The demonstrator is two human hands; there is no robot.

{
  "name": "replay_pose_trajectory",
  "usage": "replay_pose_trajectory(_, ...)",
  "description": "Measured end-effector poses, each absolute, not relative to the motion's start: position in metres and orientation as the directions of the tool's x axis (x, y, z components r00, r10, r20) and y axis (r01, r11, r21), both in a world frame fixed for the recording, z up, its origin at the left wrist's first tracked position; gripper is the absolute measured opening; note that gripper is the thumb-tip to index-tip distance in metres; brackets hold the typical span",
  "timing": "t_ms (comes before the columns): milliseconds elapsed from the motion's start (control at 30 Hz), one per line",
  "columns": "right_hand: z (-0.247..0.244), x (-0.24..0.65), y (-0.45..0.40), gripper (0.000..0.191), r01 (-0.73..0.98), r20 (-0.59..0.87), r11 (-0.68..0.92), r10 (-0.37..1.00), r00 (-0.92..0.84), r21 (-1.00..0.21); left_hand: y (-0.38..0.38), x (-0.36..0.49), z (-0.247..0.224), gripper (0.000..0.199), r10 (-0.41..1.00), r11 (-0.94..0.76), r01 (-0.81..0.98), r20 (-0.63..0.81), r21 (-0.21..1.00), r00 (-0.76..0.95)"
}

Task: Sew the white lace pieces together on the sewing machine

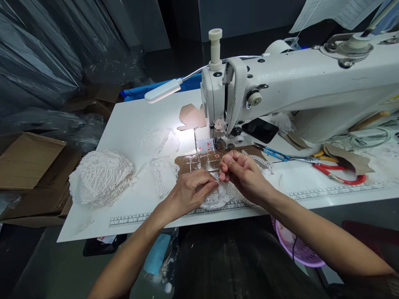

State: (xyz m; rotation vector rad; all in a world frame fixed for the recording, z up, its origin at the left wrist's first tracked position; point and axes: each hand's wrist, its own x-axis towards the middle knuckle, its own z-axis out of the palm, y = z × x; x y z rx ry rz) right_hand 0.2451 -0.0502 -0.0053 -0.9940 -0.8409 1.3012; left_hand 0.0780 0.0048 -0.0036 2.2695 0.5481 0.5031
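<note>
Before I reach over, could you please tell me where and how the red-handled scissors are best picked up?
Probably by the red handle, coming from the near right, beside the ruler markings. The handle's loop faces that way, while the metal blades point left toward the blue snips and a brown scrap lies at its far side.

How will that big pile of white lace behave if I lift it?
The lace pile will probably sag, as its layers look thin and soft. It is likely light for its bulk, being openwork. A lace strip runs up to its right edge, so that may snag or drag along.
</note>
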Motion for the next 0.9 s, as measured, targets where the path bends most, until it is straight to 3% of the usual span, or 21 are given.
replay_pose_trajectory(67, 0.0, 0.239, -0.056, 0.023, -0.213, 0.063, 0.082, 0.994, 0.092, -0.974, 0.005, 0.077, -0.004, 0.016, 0.507, -0.69, 0.211, 0.255, 0.692, 0.823)
replay_pose_trajectory(167, 0.002, 0.239, -0.069, 0.013, 0.246, 0.312, 0.283, 0.946, 0.091, -0.927, 0.008, 0.068, 0.001, 0.014, 0.459, -0.787, 0.161, 0.39, 0.596, 0.798)
replay_pose_trajectory(233, -0.005, 0.246, -0.077, 0.014, 0.463, 0.365, 0.284, 0.926, 0.093, -0.84, 0.012, 0.058, 0.005, 0.013, 0.508, -0.789, 0.188, 0.448, 0.585, 0.735)
replay_pose_trajectory(300, -0.013, 0.256, -0.081, 0.014, 0.534, 0.337, 0.222, 0.933, 0.128, -0.816, 0.016, 0.051, 0.008, 0.016, 0.61, -0.723, 0.247, 0.429, 0.645, 0.666)
replay_pose_trajectory(400, -0.015, 0.267, -0.081, 0.011, 0.507, 0.306, 0.207, 0.944, 0.121, -0.837, 0.016, 0.049, 0.005, 0.016, 0.653, -0.651, 0.285, 0.327, 0.704, 0.683)
replay_pose_trajectory(500, -0.005, 0.268, -0.075, 0.009, 0.454, 0.306, 0.278, 0.952, -0.011, -0.847, 0.012, 0.057, 0.001, 0.012, 0.671, -0.596, 0.309, 0.249, 0.741, 0.698)
replay_pose_trajectory(633, 0.002, 0.262, -0.064, 0.041, 0.373, 0.234, 0.279, 0.959, -0.161, -0.885, 0.009, 0.062, -0.001, 0.013, 0.734, -0.463, 0.3, 0.171, 0.834, 0.657)
replay_pose_trajectory(800, -0.011, 0.255, -0.053, 0.017, 0.201, 0.053, 0.094, 0.978, -0.199, -0.975, 0.008, 0.063, -0.004, 0.021, 0.799, -0.314, 0.305, 0.077, 0.899, 0.596)
replay_pose_trajectory(900, -0.014, 0.254, -0.05, 0.02, 0.162, 0.0, 0.034, 0.977, -0.211, -0.986, 0.005, 0.064, -0.006, 0.026, 0.823, -0.218, 0.311, 0.002, 0.925, 0.569)
